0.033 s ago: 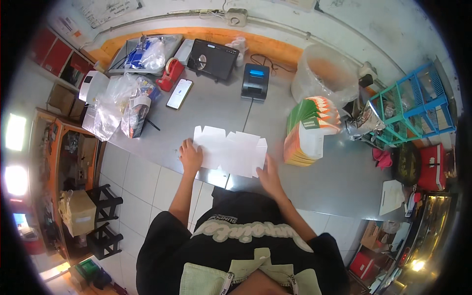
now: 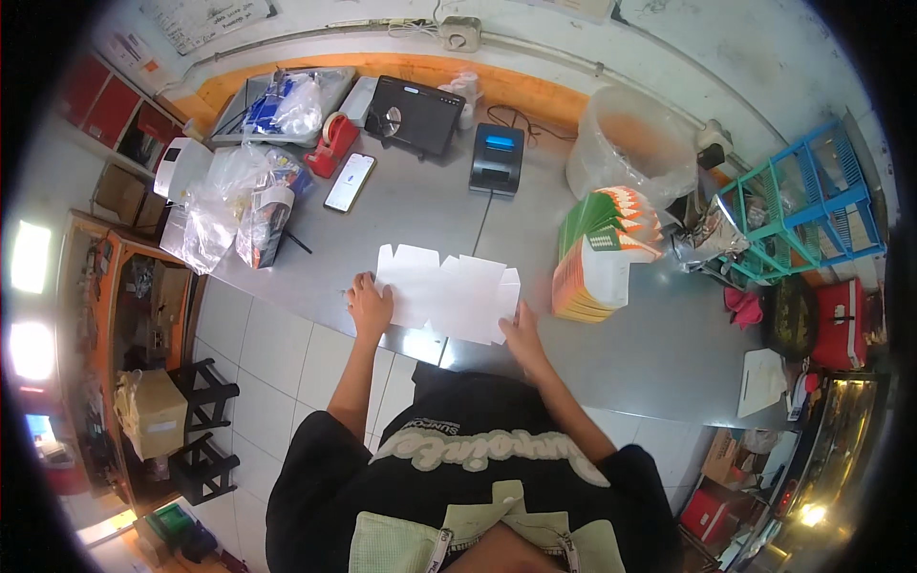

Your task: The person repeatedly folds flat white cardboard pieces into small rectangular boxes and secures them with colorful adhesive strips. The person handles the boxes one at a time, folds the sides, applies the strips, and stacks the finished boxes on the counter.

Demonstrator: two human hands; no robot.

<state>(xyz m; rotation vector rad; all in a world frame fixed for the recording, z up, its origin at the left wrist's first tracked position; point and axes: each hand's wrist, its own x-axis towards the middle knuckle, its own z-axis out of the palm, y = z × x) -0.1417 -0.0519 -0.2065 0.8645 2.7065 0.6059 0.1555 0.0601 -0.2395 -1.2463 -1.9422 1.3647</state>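
Observation:
A white flat, unfolded cardboard box (image 2: 447, 291), with cut tabs along its edges, lies plain side up at the near edge of the metal table, in front of my body. My left hand (image 2: 371, 306) grips its left end, fingers curled at the border. At the lower right corner, my right hand (image 2: 522, 336) pinches the side flap between thumb and fingers. To the right stands a fanned stack of printed cardboard boxes (image 2: 604, 258) in green, orange and white.
Behind the box on the metal table (image 2: 411, 215) are a phone (image 2: 350, 182), a red tape dispenser (image 2: 331, 145), a tablet (image 2: 415, 115) and a small black printer (image 2: 496, 159). Plastic bags (image 2: 224, 196) crowd the left. A large clear bag (image 2: 630, 143) and a teal rack (image 2: 807, 205) stand right.
My right hand has shifted very slightly at the flap, its fingers drawn a little closer together. The flat box and my left hand stay almost in place.

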